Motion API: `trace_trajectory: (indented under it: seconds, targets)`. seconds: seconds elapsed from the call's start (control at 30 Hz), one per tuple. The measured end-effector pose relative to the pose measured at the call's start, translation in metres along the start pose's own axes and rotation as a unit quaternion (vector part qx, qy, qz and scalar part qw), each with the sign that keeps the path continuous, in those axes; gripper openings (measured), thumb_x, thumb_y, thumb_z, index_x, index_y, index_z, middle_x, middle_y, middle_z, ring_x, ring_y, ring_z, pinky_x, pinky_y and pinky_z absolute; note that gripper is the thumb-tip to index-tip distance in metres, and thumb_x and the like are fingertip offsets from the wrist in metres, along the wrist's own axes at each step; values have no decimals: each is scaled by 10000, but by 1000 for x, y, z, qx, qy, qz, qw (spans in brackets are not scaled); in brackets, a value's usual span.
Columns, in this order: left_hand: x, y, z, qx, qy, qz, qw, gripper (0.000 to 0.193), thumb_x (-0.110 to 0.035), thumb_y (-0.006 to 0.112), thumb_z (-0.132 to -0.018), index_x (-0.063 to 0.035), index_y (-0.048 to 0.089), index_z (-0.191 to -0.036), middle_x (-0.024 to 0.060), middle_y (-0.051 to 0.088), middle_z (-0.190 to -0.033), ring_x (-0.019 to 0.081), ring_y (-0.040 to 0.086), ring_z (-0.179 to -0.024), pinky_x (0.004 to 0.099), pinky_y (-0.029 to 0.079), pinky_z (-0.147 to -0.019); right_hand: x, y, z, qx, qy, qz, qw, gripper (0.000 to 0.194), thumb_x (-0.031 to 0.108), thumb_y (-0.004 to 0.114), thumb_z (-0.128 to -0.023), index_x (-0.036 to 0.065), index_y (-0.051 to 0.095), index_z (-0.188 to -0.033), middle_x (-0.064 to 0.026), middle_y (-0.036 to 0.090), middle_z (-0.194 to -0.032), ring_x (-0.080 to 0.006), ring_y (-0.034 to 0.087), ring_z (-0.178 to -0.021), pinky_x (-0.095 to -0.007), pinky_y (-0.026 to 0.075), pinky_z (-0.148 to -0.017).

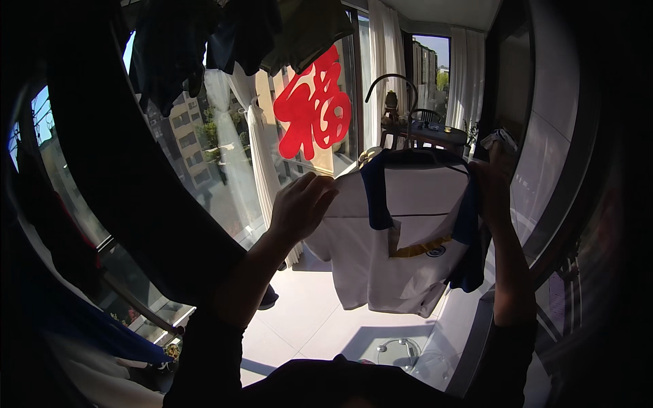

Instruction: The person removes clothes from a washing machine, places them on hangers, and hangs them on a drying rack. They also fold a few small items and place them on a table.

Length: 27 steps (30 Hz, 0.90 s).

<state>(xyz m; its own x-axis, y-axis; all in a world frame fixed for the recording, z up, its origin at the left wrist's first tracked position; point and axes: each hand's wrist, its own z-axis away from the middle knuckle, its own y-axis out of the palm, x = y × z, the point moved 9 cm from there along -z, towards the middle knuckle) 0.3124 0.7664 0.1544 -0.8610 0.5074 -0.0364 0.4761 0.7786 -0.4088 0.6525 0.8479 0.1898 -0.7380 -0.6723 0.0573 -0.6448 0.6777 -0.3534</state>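
A white polo shirt with a dark blue collar, a yellow strip at the placket and a round chest badge hangs in front of me. A dark clothes hanger shows at its neck. On the left, my left hand pinches the shirt's white shoulder between thumb and fingers. My right hand is at the shirt's other shoulder, beside the collar, its fingers in deep shadow; it appears to grip the cloth there. The dark blue sleeve droops below it.
Dark clothes hang overhead at the left. Windows with white curtains and a red paper character stand behind. A dark table and a curved stand are farther off. A glass scale lies on the tiled floor.
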Motion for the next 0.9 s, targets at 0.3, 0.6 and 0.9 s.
trace_trajectory:
  seconds: [0.3,0.6,0.9]
  targets:
    - [57,-10,2,17,-154,-33,987,167,-131,559,-961,-10,590,-850,168,611,-749,361,627,-710,390,489,-642,-7,106,-18,165,-210,-260,928,57,81,646,-912,76,654,-969,-51,630,-884,-214,657,-773,-333,551,-684]
    - [128,1,-18,42,-311,101,944,374,-333,493,-1036,-18,609,-873,62,618,-768,151,579,-742,332,472,-701,-48,209,-73,300,-10,-459,836,397,317,479,-1038,19,605,-808,-46,557,-649,-116,541,-600,-306,447,-578]
    - [68,77,-18,395,-223,337,825,384,-112,636,-956,-54,583,-1332,120,633,-1283,202,598,-1149,371,416,-1058,-59,252,-96,241,-107,-395,880,270,239,530,-1007,30,627,-866,-77,616,-771,-163,601,-729,-304,483,-659]
